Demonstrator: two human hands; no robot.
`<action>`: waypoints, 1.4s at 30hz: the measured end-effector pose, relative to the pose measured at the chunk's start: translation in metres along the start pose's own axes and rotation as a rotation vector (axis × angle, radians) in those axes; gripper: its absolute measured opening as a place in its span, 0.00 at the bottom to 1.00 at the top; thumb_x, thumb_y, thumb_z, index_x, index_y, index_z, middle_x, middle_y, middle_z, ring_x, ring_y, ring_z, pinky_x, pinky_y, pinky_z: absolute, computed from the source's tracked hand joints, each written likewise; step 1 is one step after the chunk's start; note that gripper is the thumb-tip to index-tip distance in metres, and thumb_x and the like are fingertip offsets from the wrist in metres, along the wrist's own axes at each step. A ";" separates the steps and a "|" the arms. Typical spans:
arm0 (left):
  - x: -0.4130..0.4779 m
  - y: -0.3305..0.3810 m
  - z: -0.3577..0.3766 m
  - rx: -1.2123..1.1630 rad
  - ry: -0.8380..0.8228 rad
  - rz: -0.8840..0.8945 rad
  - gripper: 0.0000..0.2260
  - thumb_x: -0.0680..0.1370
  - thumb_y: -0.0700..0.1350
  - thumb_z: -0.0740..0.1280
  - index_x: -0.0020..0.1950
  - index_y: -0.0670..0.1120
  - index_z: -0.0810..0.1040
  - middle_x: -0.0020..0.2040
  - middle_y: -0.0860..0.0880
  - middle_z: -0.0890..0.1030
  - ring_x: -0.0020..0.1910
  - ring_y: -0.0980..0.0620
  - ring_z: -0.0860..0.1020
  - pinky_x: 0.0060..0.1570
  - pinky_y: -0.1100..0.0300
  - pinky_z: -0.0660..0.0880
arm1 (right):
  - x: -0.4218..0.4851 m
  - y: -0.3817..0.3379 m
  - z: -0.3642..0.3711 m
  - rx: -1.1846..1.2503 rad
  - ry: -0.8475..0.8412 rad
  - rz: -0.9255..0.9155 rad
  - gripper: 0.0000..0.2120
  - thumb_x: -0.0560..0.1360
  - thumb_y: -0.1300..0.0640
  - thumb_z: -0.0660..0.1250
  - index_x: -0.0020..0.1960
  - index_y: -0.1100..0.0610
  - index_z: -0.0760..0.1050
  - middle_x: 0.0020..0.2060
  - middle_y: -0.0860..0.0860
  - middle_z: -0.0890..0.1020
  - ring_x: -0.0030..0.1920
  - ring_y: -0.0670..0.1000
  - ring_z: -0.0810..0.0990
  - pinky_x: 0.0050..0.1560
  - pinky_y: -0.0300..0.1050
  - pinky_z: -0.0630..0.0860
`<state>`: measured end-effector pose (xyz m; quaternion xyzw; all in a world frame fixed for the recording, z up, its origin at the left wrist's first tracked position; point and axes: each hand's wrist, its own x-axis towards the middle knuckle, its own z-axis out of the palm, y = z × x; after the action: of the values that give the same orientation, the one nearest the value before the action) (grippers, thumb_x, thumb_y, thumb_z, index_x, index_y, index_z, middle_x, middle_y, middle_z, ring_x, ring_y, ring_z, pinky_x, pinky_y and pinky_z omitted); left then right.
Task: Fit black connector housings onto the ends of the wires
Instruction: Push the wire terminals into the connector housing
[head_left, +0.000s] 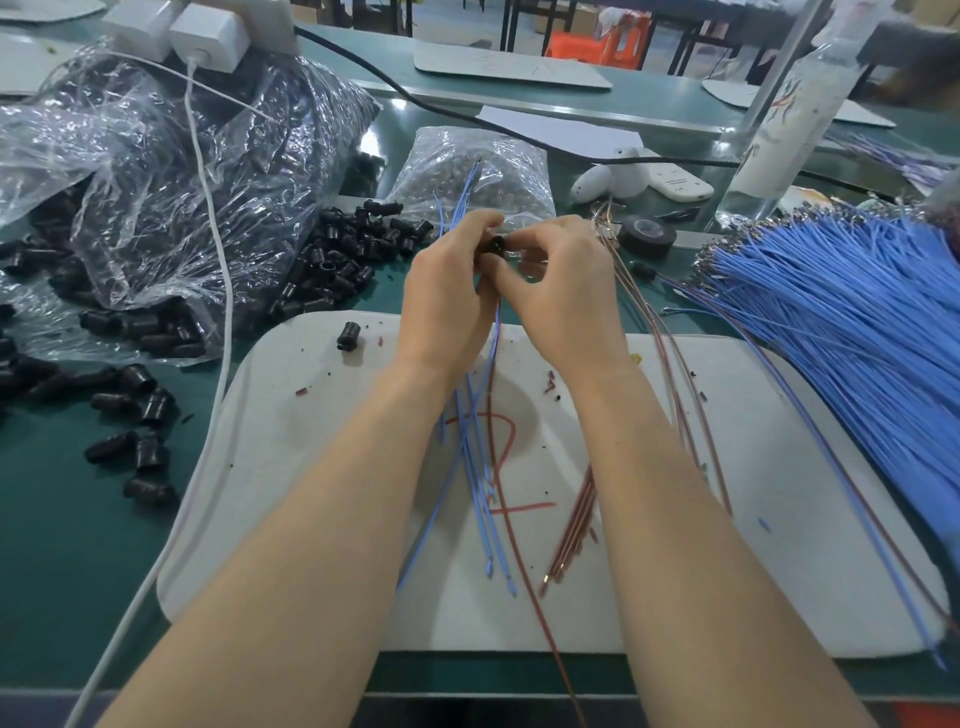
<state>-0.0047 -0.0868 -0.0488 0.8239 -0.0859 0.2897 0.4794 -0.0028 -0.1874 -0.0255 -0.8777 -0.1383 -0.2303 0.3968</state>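
My left hand (447, 296) grips a small black connector housing (493, 245) and a few blue wires (480, 467) that hang down over the white mat. Close against it, my right hand (561, 280) pinches something at the housing's side with curled fingers; what it pinches is hidden. Thin blue wire ends (465, 200) stick up above my left hand. More loose black housings (343, 260) lie in a pile to the left. One single housing (349, 335) lies on the mat's far left corner.
A white mat (779, 467) covers the green table (62, 545). A big bundle of blue wires (857, 322) lies at right, red-brown wires (670, 338) beside it. Clear bags (171, 171) hold housings. A white cable (218, 312), black tape roll (647, 234) and bottle (779, 130) stand around.
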 end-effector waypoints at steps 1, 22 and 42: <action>0.000 -0.001 0.000 0.018 -0.002 0.009 0.21 0.70 0.31 0.62 0.62 0.43 0.75 0.50 0.48 0.82 0.47 0.48 0.79 0.51 0.57 0.75 | 0.000 0.000 0.001 -0.001 0.014 -0.001 0.10 0.73 0.58 0.71 0.52 0.62 0.80 0.46 0.50 0.73 0.45 0.46 0.74 0.51 0.33 0.68; 0.002 -0.002 0.000 0.106 -0.010 -0.120 0.04 0.74 0.35 0.63 0.41 0.39 0.76 0.35 0.46 0.78 0.37 0.43 0.75 0.41 0.48 0.74 | -0.004 -0.004 0.006 0.000 0.056 -0.040 0.07 0.72 0.60 0.71 0.48 0.64 0.79 0.46 0.55 0.77 0.44 0.50 0.77 0.50 0.47 0.75; 0.006 -0.007 0.000 0.102 0.046 -0.137 0.05 0.76 0.40 0.67 0.47 0.42 0.82 0.41 0.46 0.83 0.41 0.48 0.80 0.47 0.51 0.77 | 0.005 -0.006 -0.024 0.190 -0.090 0.022 0.07 0.74 0.64 0.68 0.44 0.54 0.80 0.39 0.46 0.82 0.42 0.42 0.81 0.48 0.32 0.75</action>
<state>0.0029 -0.0821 -0.0504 0.8443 -0.0032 0.2790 0.4575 -0.0081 -0.2019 -0.0050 -0.8469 -0.1675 -0.1722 0.4743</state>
